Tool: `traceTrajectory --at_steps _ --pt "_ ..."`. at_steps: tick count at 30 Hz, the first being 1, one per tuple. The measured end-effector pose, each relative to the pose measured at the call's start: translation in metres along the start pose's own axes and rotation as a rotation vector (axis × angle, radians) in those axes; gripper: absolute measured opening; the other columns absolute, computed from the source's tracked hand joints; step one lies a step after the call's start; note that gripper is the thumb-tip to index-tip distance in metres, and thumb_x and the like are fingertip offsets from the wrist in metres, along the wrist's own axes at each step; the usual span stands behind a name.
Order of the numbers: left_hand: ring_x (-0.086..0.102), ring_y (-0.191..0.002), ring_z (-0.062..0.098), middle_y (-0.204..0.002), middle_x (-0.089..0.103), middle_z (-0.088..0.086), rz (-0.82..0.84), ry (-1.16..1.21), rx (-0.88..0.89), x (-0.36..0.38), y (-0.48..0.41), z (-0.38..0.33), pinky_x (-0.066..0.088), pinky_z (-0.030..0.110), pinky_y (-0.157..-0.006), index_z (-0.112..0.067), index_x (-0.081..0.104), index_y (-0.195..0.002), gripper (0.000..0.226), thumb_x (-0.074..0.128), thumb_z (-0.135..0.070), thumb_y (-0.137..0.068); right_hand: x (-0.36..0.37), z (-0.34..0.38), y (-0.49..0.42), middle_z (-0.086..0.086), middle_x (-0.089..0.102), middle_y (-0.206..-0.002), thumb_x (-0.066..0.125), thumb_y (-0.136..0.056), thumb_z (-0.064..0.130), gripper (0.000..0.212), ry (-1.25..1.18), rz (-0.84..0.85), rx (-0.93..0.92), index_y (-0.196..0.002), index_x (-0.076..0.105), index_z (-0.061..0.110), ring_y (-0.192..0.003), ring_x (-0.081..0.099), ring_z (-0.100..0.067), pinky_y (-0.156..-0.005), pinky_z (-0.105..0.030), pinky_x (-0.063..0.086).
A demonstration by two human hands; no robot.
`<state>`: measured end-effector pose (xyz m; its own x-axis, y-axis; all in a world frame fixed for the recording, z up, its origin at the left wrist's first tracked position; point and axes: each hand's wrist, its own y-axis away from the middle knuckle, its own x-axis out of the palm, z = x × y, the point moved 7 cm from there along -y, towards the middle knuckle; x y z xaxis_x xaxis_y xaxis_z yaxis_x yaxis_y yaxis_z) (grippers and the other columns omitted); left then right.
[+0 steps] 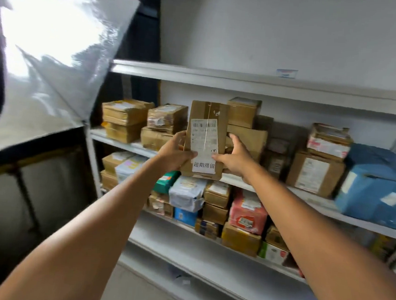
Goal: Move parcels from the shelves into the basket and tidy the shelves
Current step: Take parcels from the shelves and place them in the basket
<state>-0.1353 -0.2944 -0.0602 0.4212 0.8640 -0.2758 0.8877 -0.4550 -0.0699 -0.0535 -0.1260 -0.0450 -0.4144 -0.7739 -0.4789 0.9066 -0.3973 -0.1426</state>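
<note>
At 10 o'clock a glossy sheet (58, 44) is washed out by glare and cut off at the left. Under it, at 8 o'clock, a dark framed structure (23, 183) is too blurred to name. The left hand (175, 151) grips the left edge of a tall cardboard parcel (206, 138), thumb on its white label and fingers hidden behind. The right hand (233, 158) clasps the right edge the same way. The parcel stands upright at centre, in front of the middle shelf (316, 199), masking the boxes behind it. At 3 o'clock a blue parcel (376, 185) runs off the frame. At 6 o'clock a lower shelf (184, 250) shows a broad bare front strip.
</note>
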Motion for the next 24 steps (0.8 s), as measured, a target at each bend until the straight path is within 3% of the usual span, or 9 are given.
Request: traceTrajectory --at_steps 2,4,6,8,12,14,17,21,24 --pt "0.069 -0.093 0.025 -0.113 0.068 0.013 -0.064 0.016 -0.032 -0.031 0.0 0.009 0.061 0.038 -0.066 -0.031 0.033 -0.147 0.075 0.068 -0.004 -0.087 0.033 0.011 -0.017 -0.004 0.048 -0.145 0.077 -0.084 0.011 0.092 -0.052 0.083 -0.034 -0.154 0.019 0.025 -0.121 0.057 -0.027 -0.072 -0.031 0.057" --pt "0.07 -0.088 0.02 -0.109 0.068 0.01 -0.138 0.005 -0.056 -0.056 0.001 0.017 0.06 0.033 -0.06 -0.03 0.032 -0.148 0.075 0.067 -0.003 -0.088 0.062 0.019 -0.033 -0.007 0.045 -0.148 0.076 -0.084 0.009 0.093 -0.095 0.149 -0.067 -0.155 0.018 0.025 -0.124 0.055 -0.028 -0.079 -0.038 0.058" --pt "0.07 -0.096 0.025 -0.11 0.068 0.01 -0.222 -0.003 -0.066 -0.076 0.001 0.025 0.062 0.043 -0.07 -0.028 0.034 -0.147 0.073 0.069 -0.004 -0.087 0.086 0.025 -0.05 -0.006 0.043 -0.15 0.074 -0.086 0.011 0.09 -0.135 0.21 -0.1 -0.155 0.017 0.025 -0.128 0.052 -0.029 -0.091 -0.044 0.055" --pt "0.068 -0.104 0.031 -0.115 0.067 0.014 -0.305 -0.006 -0.072 -0.093 0.003 0.033 0.059 0.053 -0.08 -0.026 0.036 -0.144 0.072 0.071 -0.004 -0.086 0.109 0.029 -0.067 -0.002 0.044 -0.145 0.072 -0.088 0.015 0.084 -0.159 0.267 -0.125 -0.153 0.02 0.027 -0.128 0.051 -0.029 -0.087 -0.042 0.056" --pt "0.07 -0.099 0.03 -0.112 0.068 0.016 -0.5 -0.039 -0.107 -0.126 0.015 0.046 0.058 0.057 -0.079 -0.029 0.039 -0.141 0.071 0.075 -0.009 -0.082 0.156 0.044 -0.089 -0.004 0.052 -0.14 0.078 -0.083 0.028 0.083 -0.15 0.406 -0.194 -0.147 0.024 0.035 -0.123 0.056 -0.032 -0.093 -0.055 0.053" --pt "0.07 -0.099 0.028 -0.111 0.068 0.014 -0.592 -0.097 -0.124 -0.14 0.028 0.051 0.059 0.054 -0.078 -0.033 0.039 -0.14 0.071 0.075 -0.012 -0.083 0.177 0.054 -0.092 -0.001 0.055 -0.135 0.076 -0.086 0.022 0.08 -0.18 0.482 -0.24 -0.148 0.026 0.029 -0.119 0.059 -0.026 -0.093 -0.05 0.055" --pt "0.068 -0.099 0.023 -0.109 0.067 0.007 -0.708 -0.182 -0.189 -0.156 0.059 0.052 0.061 0.049 -0.076 -0.036 0.036 -0.144 0.072 0.074 -0.017 -0.085 0.21 0.067 -0.084 0.007 0.056 -0.117 0.074 -0.087 0.013 0.077 -0.244 0.623 -0.269 -0.149 0.03 0.026 -0.105 0.058 -0.016 -0.077 -0.036 0.057" --pt "0.066 -0.101 0.024 -0.112 0.064 0.006 -0.838 -0.232 -0.276 -0.177 0.113 0.057 0.06 0.05 -0.077 -0.037 0.035 -0.145 0.073 0.073 -0.019 -0.086 0.253 0.084 -0.05 0.002 0.062 -0.112 0.077 -0.083 0.017 0.077 -0.282 0.793 -0.296 -0.145 0.034 0.032 -0.102 0.065 -0.022 -0.075 -0.043 0.061" --pt "0.064 -0.105 0.025 -0.114 0.064 0.003 -0.957 -0.238 -0.314 -0.185 0.157 0.062 0.058 0.052 -0.083 -0.031 0.034 -0.146 0.072 0.072 -0.015 -0.086 0.273 0.1 -0.018 0.003 0.058 -0.103 0.078 -0.082 0.019 0.078 -0.279 0.864 -0.356 -0.144 0.034 0.033 -0.098 0.063 -0.019 -0.073 -0.039 0.061"
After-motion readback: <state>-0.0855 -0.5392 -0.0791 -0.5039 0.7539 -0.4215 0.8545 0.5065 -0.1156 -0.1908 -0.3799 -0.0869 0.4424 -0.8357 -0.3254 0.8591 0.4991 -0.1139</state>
